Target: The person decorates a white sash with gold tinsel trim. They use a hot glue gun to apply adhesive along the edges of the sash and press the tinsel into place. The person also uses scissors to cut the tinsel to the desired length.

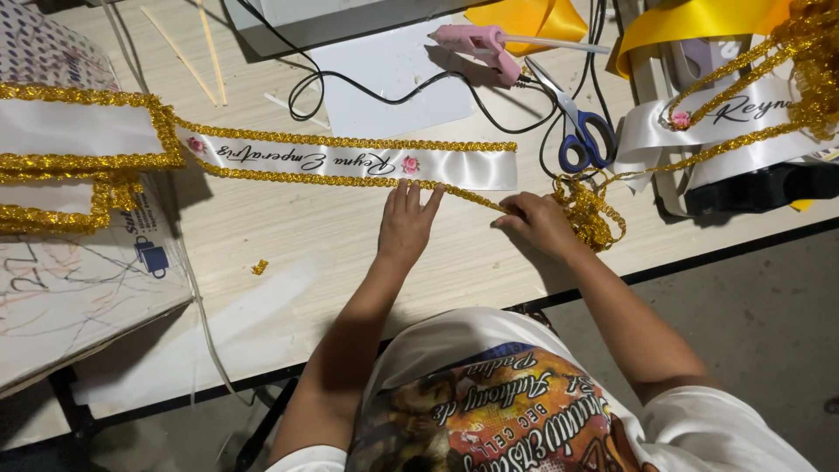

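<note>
1. Progress, as far as the pic shows: the white sash (350, 162) lies flat across the middle of the table (350, 253), w/ gold trim (350, 142) already running the full top edge. Bottom edge looks trimmed from the left end up to about where the hands are.
2. Left to do, judging by the layout: the last stretch at the sash's right end. There the trim peels away from the ribbon and ends in a loose gold pile (590, 214) near the table's front edge, so prob not stuck down yet.
3. Left hand (406, 223): open, fingers spread flat, pressing the trim along the sash's bottom edge.
4. Right hand (537, 223): closed, pinching the gold trim just right of the sash end, next to the loose pile.
5. Tools toward the back edge: pink glue gun (476, 44) w/ its black cord, blue-handled scissors (572, 118) just beside it.
6. Containers: none in view, tbh. The closest thing is a black object (760, 188) at the right edge w/ another lettered sash (725, 118) draped over it; can't tell if it holds anything.
7. One tiny gold scrap (260, 267) sits alone, left of the forearm.
</note>
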